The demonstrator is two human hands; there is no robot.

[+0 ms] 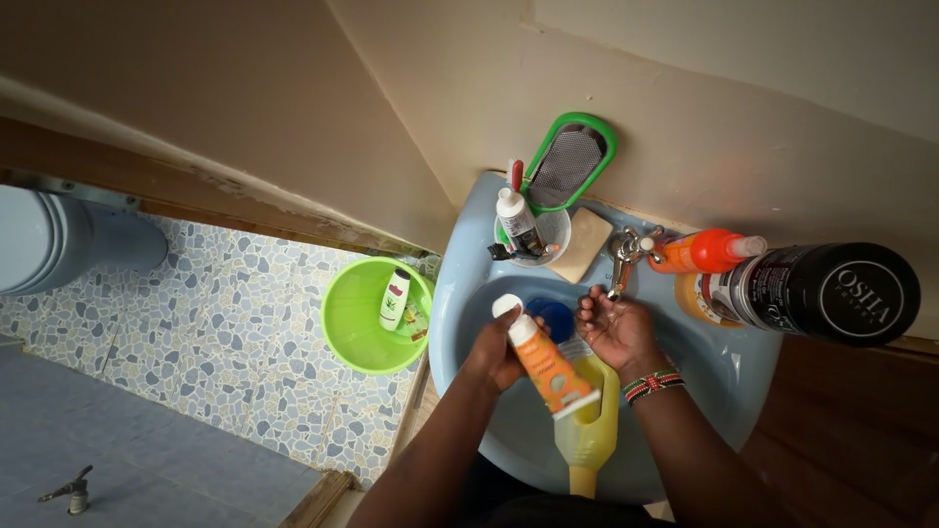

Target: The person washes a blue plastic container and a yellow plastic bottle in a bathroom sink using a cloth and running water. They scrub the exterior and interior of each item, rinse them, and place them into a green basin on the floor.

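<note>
While the left hand point(497, 354) clenches an orange tube point(548, 367) over the blue sink point(460, 284), the right hand point(616, 328) lies released, palm up. Keep the nozzle just above that palm, inside the sink.

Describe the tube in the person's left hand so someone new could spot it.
Start at the pale blue sink against the wall. Over its basin, the left hand grips an orange tube with a white cap, above a yellow scoop. The orange bottle on the rim lies apart, untouched.

1. Plain beige walls point(685, 88) are seen across the upper frame
2. A pebble-patterned tile floor point(235, 313) is shown at lower left
3. A pale blue toilet point(59, 240) is cut off at the left edge
</note>
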